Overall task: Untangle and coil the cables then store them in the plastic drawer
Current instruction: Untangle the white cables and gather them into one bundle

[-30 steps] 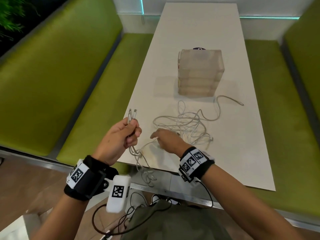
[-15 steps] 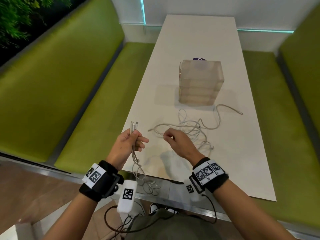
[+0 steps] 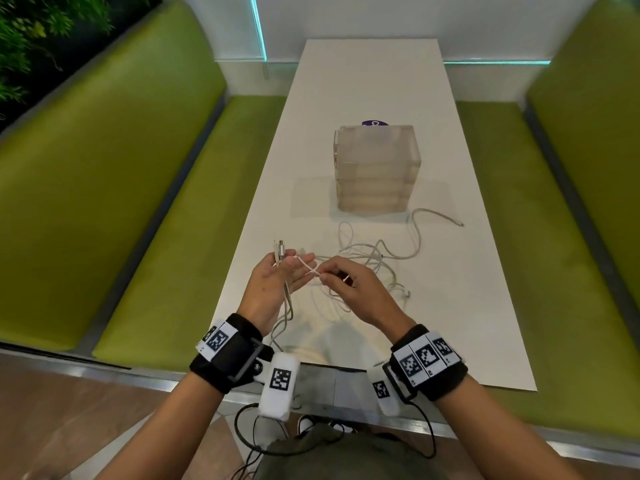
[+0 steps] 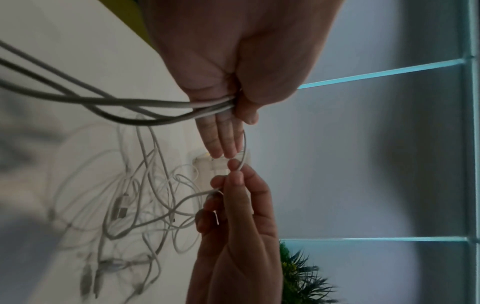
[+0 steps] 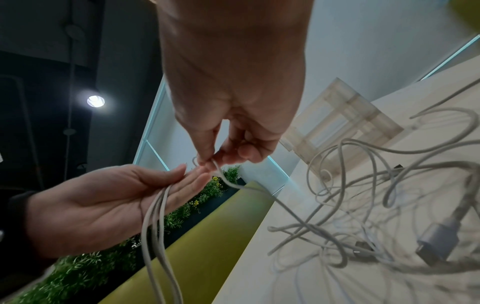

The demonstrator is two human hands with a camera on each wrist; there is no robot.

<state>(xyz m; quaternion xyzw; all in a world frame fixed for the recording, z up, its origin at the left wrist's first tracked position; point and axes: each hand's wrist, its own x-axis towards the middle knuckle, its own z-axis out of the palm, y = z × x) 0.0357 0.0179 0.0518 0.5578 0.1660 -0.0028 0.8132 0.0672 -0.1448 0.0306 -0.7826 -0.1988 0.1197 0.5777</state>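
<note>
Two hands were held close together above the near end of the white table (image 3: 374, 98). The left hand (image 3: 273, 285) was turned palm up; its fingers (image 5: 192, 181) were stretched out almost straight, while the thumb was pressed down on a bundle of grey cable ends (image 4: 145, 105) laid across the palm. Metal plugs (image 3: 280, 251) at the tips of that bundle were seen poking out past the thumb, and the rest of the bundle was seen hanging from the palm towards the table edge. The right hand (image 3: 353, 289) was kept just beside the left fingertips, and a thin white cable (image 5: 223, 176) was pinched between its thumb and forefinger. From that pinch the thin cable was led across the left fingers on one side and down into the heap on the other.

Most of the cables (image 3: 377, 268) were left in a loose tangle on the table, under and beyond the right hand, with one strand (image 3: 440, 216) thrown out to the right. A frosted plastic drawer unit (image 3: 377, 168) was stood just beyond the tangle, near the middle of the table, apart from both hands; whether any drawer was open could not be told. Green benches (image 3: 104, 188) were seen along both sides of the table.
</note>
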